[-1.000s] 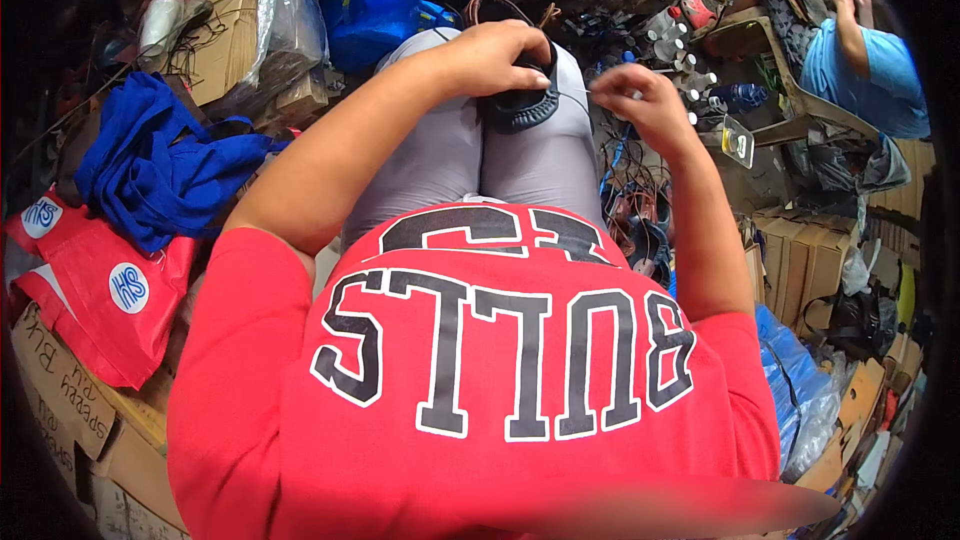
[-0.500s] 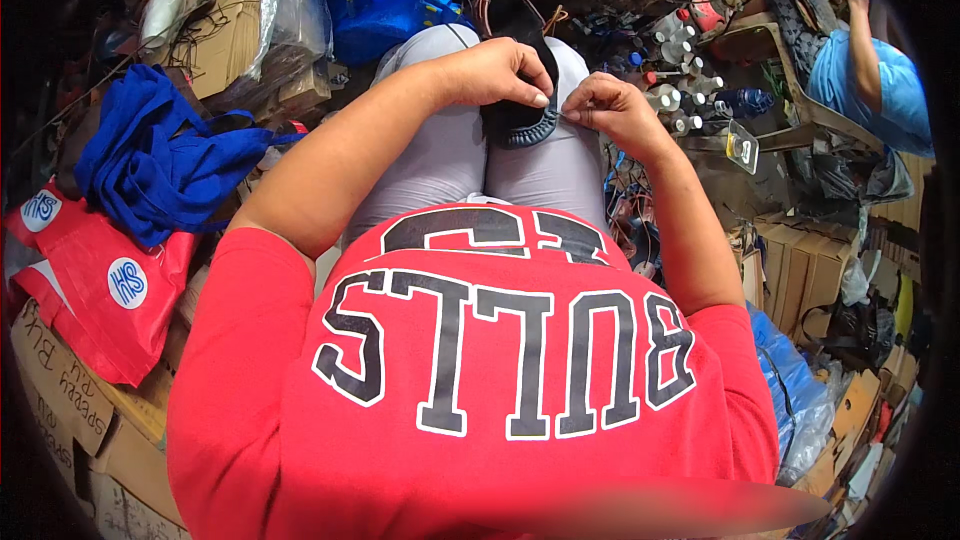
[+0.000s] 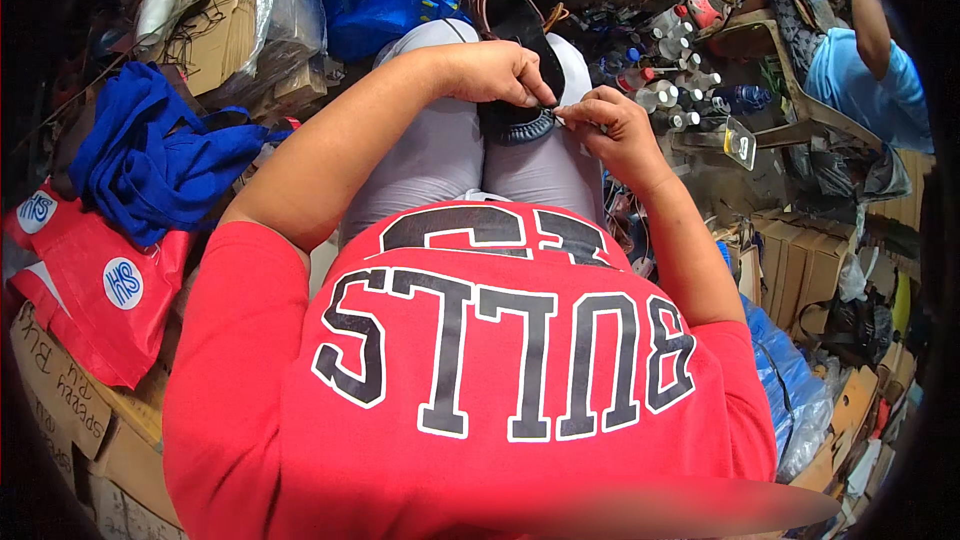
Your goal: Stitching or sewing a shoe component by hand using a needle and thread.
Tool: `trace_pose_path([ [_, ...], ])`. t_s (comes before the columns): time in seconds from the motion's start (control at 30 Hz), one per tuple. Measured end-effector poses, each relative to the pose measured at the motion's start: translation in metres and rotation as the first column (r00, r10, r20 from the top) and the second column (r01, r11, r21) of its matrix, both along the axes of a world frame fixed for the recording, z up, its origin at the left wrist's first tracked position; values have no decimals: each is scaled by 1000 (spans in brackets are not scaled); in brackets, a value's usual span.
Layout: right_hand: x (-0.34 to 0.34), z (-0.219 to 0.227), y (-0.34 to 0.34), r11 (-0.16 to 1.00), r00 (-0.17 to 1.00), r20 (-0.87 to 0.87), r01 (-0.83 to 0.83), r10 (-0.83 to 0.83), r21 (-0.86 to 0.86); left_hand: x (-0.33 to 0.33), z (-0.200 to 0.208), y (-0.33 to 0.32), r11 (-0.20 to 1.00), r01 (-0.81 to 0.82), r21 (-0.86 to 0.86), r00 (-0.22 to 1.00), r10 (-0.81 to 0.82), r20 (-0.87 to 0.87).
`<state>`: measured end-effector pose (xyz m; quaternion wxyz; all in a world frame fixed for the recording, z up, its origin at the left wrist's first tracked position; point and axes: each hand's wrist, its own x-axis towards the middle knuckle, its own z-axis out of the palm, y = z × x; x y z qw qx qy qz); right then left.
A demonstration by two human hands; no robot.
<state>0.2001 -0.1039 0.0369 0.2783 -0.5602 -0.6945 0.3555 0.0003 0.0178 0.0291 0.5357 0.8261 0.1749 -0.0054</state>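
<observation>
A dark shoe (image 3: pixel 522 126) with a gathered, puckered toe and a brown-edged heel end lies across my thighs, its toe toward me. My left hand (image 3: pixel 500 73) reaches over it from the left, thumb and index finger closed in a pinch on the edge of its opening. Close by on the right, my right hand (image 3: pixel 610 127) is also pinched, its fingertips right at the shoe's side by the toe. Whatever those right fingertips hold is too small to make out. Part of the shoe is hidden behind my left hand.
Plastic bottles (image 3: pixel 668 90) crowd the floor at right, near a seated person in a light blue shirt (image 3: pixel 865 90). Blue cloth (image 3: pixel 150 155) and a red bag (image 3: pixel 100 290) lie at left. A blue bag (image 3: pixel 390 5) sits beyond my knees; cardboard boxes (image 3: pixel 790 260) stand at right.
My right hand has come slightly closer to the shoe's edge. My left fingertips have shifted a little right, pinching near the right fingertips. The other person's arm has moved.
</observation>
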Motion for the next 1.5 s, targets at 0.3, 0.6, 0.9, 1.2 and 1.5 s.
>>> trace_pose_path([
  [0.3, -12, 23, 12, 967, 835, 525, -240, 164, 80, 2, -13, 6, 990, 104, 93, 994, -105, 13],
  [0.6, 1, -1, 13, 985, 1000, -28, -2, -3, -172, -13, -9, -32, 717, -542, 438, 830, 372, 416],
  [0.9, 136, 49, -42, 995, 20, -995, 19, -98, -97, -40, -10, -39, 869, -316, 380, 949, 286, 134],
  [1.2, 143, 3, -80, 855, 912, 199, 406, -359, -322, -56, 18, -16, 717, -622, -314, 603, 695, 393],
  [1.5, 153, -29, -105, 981, 644, 741, 96, -192, 170, -78, -9, -15, 248, -71, -966, 540, 824, 172],
])
